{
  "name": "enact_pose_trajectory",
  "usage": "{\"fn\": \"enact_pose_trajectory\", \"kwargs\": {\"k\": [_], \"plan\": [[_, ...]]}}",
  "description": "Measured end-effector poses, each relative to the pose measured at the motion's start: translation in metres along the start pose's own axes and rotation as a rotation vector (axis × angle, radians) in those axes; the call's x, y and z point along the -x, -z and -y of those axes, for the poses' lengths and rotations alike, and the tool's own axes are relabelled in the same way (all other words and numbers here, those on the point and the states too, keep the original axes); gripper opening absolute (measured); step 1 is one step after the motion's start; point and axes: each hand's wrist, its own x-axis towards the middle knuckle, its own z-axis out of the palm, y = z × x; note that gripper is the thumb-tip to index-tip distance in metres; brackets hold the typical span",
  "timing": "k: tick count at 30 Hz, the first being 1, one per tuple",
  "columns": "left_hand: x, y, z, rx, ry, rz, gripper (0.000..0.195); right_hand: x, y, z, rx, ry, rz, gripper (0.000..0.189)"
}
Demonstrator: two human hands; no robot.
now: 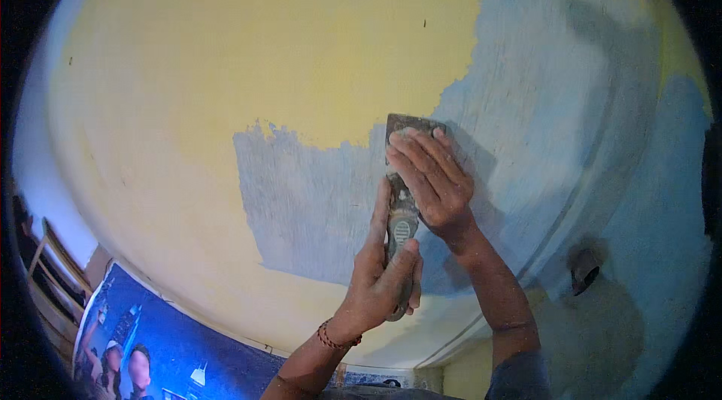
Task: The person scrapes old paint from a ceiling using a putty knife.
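Note:
My left hand (378,287) is wrapped around the grey handle of a scraper (401,230), its forefinger stretched along the shank. Higher up, my right hand (437,180) bears on the same tool, with its fingers laid over the dusty metal blade (399,121). The blade's far edge lies against the wall, near the border between yellow paint (316,50) and a bared grey-blue area (299,202). That border is ragged. The bared area spreads left of the tool and up to the right. My fingers hide part of the blade.
At the lower left are a large blue picture (186,315) showing people and a wooden frame with slats (56,281). A dark-mouthed, round fitting or hole (585,278) is at the right. A groove or corner line (550,236) curves down the wall's right side.

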Motion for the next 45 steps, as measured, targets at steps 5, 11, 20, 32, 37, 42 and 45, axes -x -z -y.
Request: {"fn": "enact_pose_trajectory", "kwargs": {"k": [5, 11, 20, 32, 37, 42, 45], "plan": [[0.018, 0.012, 0.006, -0.015, 0.018, 0.016, 0.068, 0.011, -0.005, 0.019, -0.022, -0.014, 0.012, 0.023], [0.015, 0.013, 0.01, -0.002, 0.04, 0.04, 0.069, 0.019, -0.009, 0.012, 0.031, 0.03, 0.015, 0.023], [0.018, 0.028, 0.026, 0.008, 0.036, 0.062, 0.068, 0.03, -0.023, 0.022, -0.033, -0.008, 0.036, 0.022], [0.012, 0.025, 0.013, 0.031, 0.026, 0.013, 0.068, 0.015, -0.02, 0.016, -0.028, 0.035, 0.078, 0.023], [0.015, 0.025, 0.023, 0.071, 0.047, 0.024, 0.068, 0.023, -0.024, 0.015, -0.034, 0.063, 0.061, 0.022], [0.006, 0.03, 0.011, 0.036, 0.016, 0.042, 0.068, 0.007, -0.025, 0.01, -0.052, 0.048, 0.055, 0.023], [0.014, 0.029, 0.013, 0.043, 0.044, 0.032, 0.067, 0.014, -0.023, 0.015, -0.054, 0.04, 0.065, 0.024]]}}
